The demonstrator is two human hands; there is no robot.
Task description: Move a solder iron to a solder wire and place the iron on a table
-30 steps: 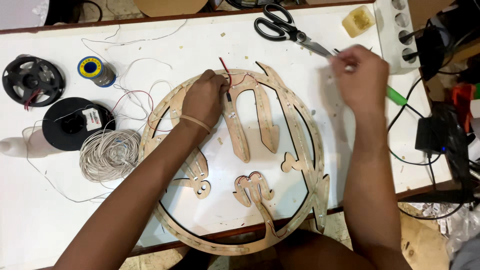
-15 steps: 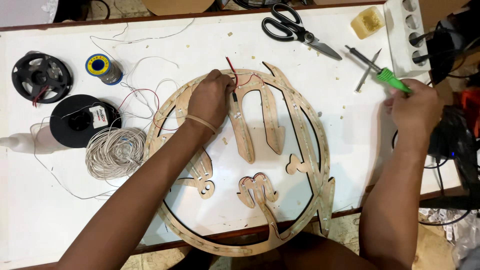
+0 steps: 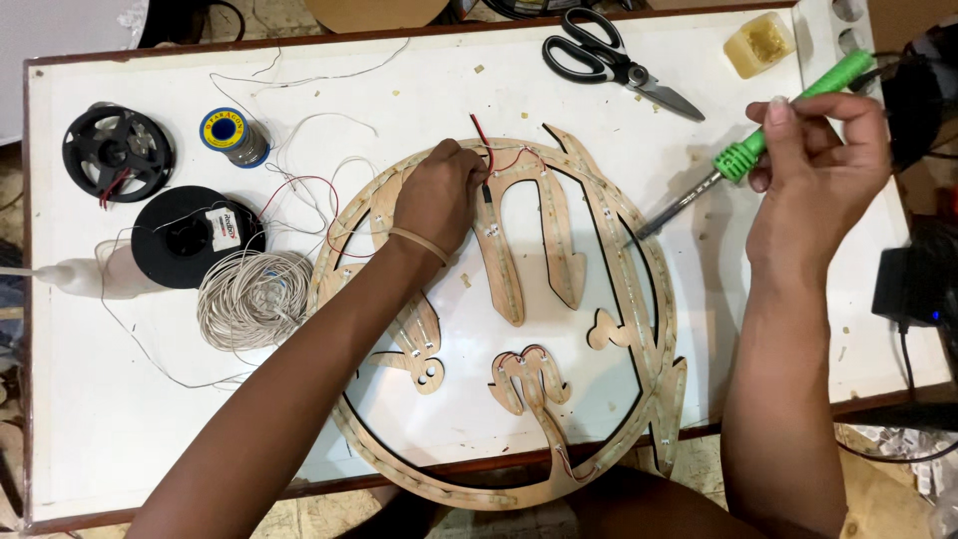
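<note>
A white tabletop [image 3: 120, 419] with a dark reddish edge carries the work; it is dotted with small wood chips, and bare floor shows past its near edge. One round plywood cutout [image 3: 519, 329], a ring with curved shapes inside and strips along its faces, lies at the middle. Left of the cutout sit two black spools [image 3: 117, 153], one small blue-and-yellow solder reel [image 3: 232, 134], one coil of pale wire [image 3: 252, 297] and one whitish bottle [image 3: 90, 276] on its side. Beyond the cutout lie one pair of black-handled scissors [image 3: 609, 62] and one small yellowish tub [image 3: 760, 43].

The left hand [image 3: 437, 200], a rubber band at its wrist, pinches thin red wires [image 3: 486, 155] against the cutout's upper arc. The right hand [image 3: 813, 180], right of the cutout, is curled around one green-handled soldering iron [image 3: 743, 152], its metal tip just above the ring's right side.
</note>
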